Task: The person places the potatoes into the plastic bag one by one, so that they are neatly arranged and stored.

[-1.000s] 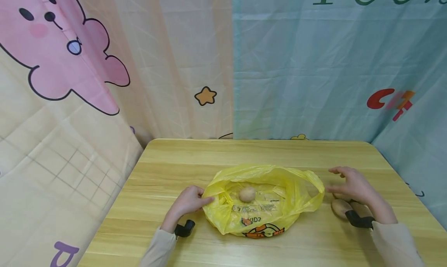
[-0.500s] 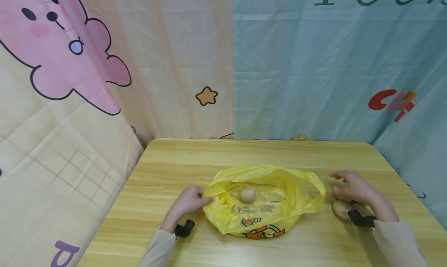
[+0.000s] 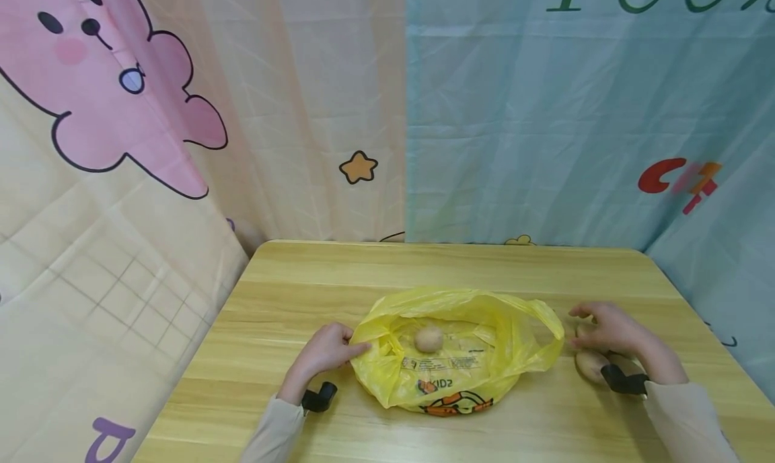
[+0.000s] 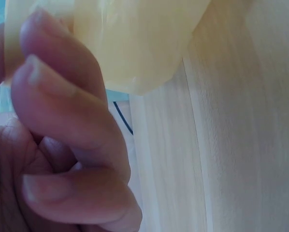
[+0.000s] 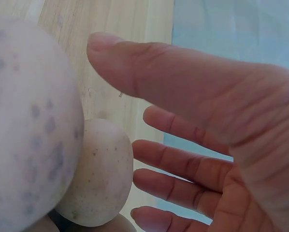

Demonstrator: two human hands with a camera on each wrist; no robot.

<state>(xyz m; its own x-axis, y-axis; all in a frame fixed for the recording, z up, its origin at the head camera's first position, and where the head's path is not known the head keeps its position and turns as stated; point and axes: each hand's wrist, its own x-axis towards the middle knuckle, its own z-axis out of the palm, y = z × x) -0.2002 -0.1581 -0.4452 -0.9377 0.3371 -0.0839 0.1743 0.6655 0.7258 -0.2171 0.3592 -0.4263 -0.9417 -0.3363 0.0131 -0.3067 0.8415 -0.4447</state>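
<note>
A yellow plastic bag [image 3: 472,303] lies with its mouth spread on the table, one tan potato [image 3: 428,340] inside. At its left rim my left hand [image 3: 323,352] pinches the plastic between thumb and fingers; the bag's side [image 4: 139,53] hangs past the curled fingers in the left wrist view. My right hand [image 3: 617,332] is to the right of the bag, over several potatoes [image 3: 590,367]. In the right wrist view, its fingers are loosely bent right at the edge of a speckled potato [image 5: 101,171], the thumb apart above; a larger spotted potato [image 5: 33,125] is nearer the camera.
The wooden table [image 3: 339,261] has rounded far corners, with patterned curtains [image 3: 521,126] behind and at both sides. The bag's handle loop [image 3: 547,332] reaches toward my right hand. Black mounts [image 3: 319,397] sit on both wrists.
My right hand has lowered onto the potatoes, and its thumb and forefinger have come closer together around one of them. My left hand and the bag have stayed in place.
</note>
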